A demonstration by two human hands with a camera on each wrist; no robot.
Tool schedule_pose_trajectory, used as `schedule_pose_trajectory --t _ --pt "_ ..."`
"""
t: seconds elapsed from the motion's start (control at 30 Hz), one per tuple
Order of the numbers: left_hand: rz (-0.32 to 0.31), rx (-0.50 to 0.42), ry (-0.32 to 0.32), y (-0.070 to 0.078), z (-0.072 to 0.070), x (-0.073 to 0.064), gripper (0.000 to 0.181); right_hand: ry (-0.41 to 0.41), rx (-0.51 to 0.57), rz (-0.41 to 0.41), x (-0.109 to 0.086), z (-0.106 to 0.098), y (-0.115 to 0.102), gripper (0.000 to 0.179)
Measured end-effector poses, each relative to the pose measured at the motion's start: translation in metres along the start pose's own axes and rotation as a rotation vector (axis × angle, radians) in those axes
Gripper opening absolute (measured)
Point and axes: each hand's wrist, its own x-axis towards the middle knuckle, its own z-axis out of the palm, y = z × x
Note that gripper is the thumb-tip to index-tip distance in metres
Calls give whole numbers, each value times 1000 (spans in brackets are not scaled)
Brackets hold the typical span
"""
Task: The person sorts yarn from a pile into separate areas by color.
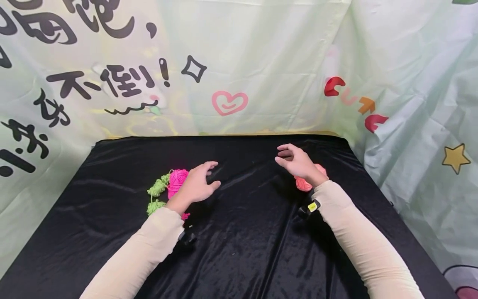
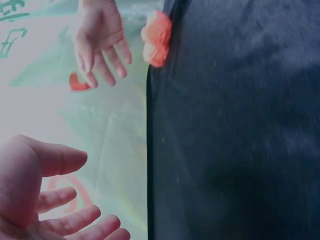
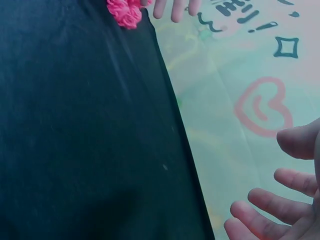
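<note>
My left hand (image 1: pixel 197 185) hovers over the black cloth with relaxed, spread fingers and holds nothing. Just left of it lies a ball of bright pink yarn (image 1: pixel 177 181), partly hidden by the hand and wrist. Green yarn (image 1: pixel 158 187) in two clumps sits beside the pink. On the other side, my right hand (image 1: pixel 296 162) is raised, its fingers loosely bent around nothing. Coral yarn (image 1: pixel 303 184) lies beneath and behind the right wrist, partly covered by it. In the left wrist view the coral yarn (image 2: pixel 157 39) shows as rounded lumps.
A wrinkled black cloth (image 1: pixel 239 249) covers the table. Behind it hangs a pale green curtain (image 1: pixel 269 62) with printed writing, a heart and a star; it continues along the left and right sides. Small dark devices sit at both wrists, one with a yellow mark (image 1: pixel 313 206).
</note>
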Motion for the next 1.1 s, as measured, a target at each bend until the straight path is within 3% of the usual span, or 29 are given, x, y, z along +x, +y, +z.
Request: schedule_pose_trajectory --t 0.33,0.57,0.9,1.1 --pt "-77 57 88 -19 -26 -23 59 -2 23 -91 10 34 -13 42" --pt "-146 51 122 -29 -40 -38 60 -44 49 -81 16 55 -21 41" --pt "-188 115 180 -35 -51 -54 61 -103 88 -95 27 83 -29 41" --pt "-208 184 160 -41 -50 -62 64 -147 104 -87 31 99 -34 43"
